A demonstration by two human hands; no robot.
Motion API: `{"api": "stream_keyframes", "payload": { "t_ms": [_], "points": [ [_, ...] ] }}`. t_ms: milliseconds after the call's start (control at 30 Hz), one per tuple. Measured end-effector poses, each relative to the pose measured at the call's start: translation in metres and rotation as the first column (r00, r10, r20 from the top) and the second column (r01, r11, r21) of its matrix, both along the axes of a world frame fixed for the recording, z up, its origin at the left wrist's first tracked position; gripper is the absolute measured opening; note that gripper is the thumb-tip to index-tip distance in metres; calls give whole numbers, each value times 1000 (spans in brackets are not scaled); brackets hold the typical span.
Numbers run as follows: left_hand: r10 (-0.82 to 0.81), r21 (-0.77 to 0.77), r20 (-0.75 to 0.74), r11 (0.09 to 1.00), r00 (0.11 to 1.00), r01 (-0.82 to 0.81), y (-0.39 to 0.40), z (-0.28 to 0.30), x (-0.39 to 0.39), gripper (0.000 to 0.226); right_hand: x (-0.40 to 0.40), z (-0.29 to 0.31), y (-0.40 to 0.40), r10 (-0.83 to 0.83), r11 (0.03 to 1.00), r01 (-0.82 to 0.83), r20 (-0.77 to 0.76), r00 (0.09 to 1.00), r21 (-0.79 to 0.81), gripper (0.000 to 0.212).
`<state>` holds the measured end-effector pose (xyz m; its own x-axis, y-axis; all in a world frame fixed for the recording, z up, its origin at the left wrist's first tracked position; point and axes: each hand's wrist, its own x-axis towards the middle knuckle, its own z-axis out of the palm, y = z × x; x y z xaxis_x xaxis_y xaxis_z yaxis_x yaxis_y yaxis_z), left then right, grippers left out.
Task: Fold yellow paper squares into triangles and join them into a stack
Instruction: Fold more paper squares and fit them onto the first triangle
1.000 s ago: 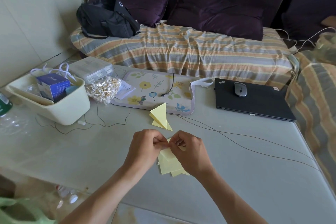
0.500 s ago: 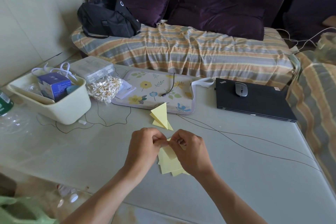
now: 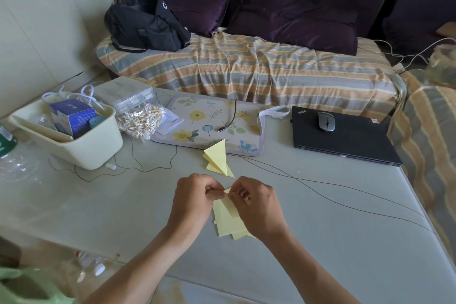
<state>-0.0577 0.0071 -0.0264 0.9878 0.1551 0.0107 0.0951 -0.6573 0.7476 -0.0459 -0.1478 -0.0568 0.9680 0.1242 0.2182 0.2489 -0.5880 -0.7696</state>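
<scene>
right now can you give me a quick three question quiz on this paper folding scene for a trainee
1. True or false: the computer mouse sits on the closed laptop.
2. Which lies farther from the person: A, the folded yellow triangles, or B, the loose yellow paper squares?
3. Fill in: both hands, left hand and right hand, pinch a yellow ____ between them.

Key
1. True.
2. A; the triangles lie by the floral mat, the squares under the hands.
3. Paper, only a small part of it showing.
</scene>
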Motion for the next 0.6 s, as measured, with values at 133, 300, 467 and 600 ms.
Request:
{"api": "stream_keyframes", "payload": {
  "t_ms": [133,300,467,600],
  "points": [
    [-13,77,5,997,1000,13,1,-6,2,23,-1,-2,2,-16,999,16,-7,1000,-28,13],
    [-33,130,56,991,998,25,-1,-11,4,18,1,0,2,-34,999,33,-47,998,-17,8],
    [-124,125,56,985,991,116,0,-11,4,10,0,1,0,-28,999,29,-77,997,15,9],
    [-1,155,38,988,999,-4,4,-10,6,21,0,4,0,-33,999,37,-116,993,30,9]
  ]
}}
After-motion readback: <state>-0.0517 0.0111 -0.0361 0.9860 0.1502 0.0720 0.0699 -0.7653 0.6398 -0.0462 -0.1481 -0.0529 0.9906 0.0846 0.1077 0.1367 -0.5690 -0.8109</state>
